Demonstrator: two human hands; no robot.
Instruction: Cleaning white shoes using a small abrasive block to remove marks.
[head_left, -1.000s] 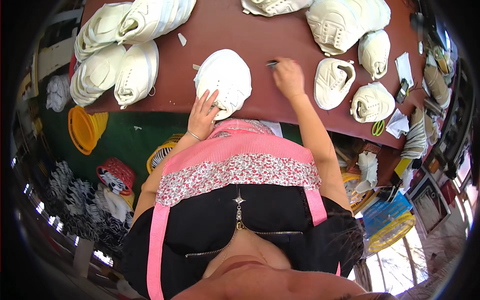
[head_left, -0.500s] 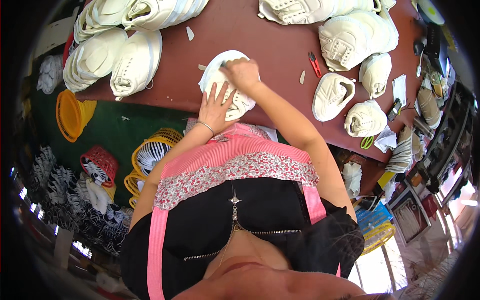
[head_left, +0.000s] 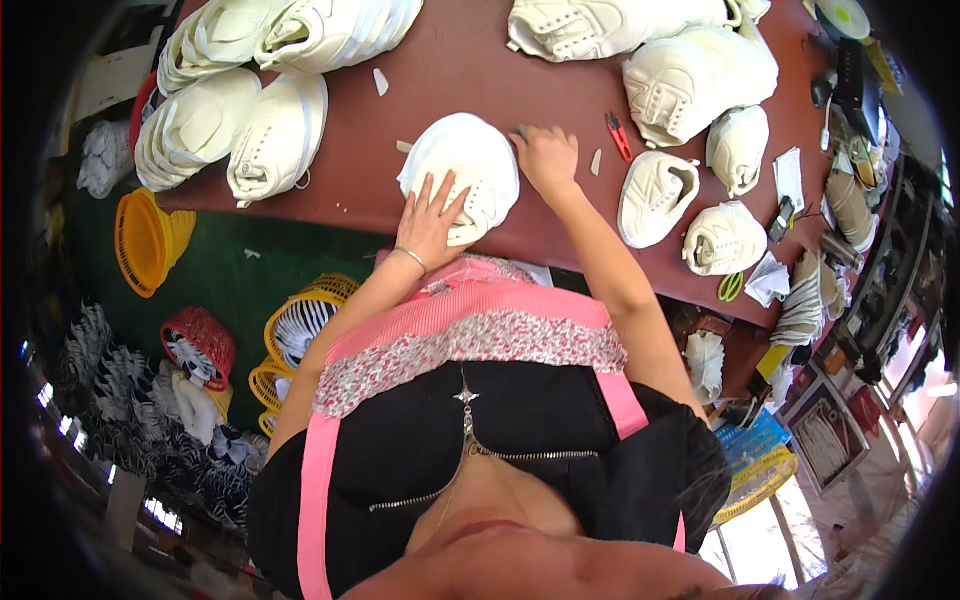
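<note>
A cream shoe upper [head_left: 462, 165] with a pale, rounded edge lies on the brown-red table [head_left: 360, 145] in front of me. My left hand [head_left: 430, 225] rests flat on its near left part, fingers spread, a bracelet round the wrist. Just off the upper's right edge is my right hand [head_left: 548, 158], fingers curled. A small dark tip shows at its fingers; the rest of that thing is hidden. To the right of this hand lie red thread snips [head_left: 619, 137] and a small pale scrap [head_left: 596, 162].
Stacks of cream uppers stand far left [head_left: 195, 130] and far right [head_left: 665, 90]. Single uppers [head_left: 657, 198] sit at the right, by green-handled scissors [head_left: 731, 287]. Below the table's left edge are yellow baskets [head_left: 140, 245] and a red basket [head_left: 200, 335].
My right hand has moved right, from on top of the upper to beside it. My left hand stays on the upper, whose far part is now uncovered.
</note>
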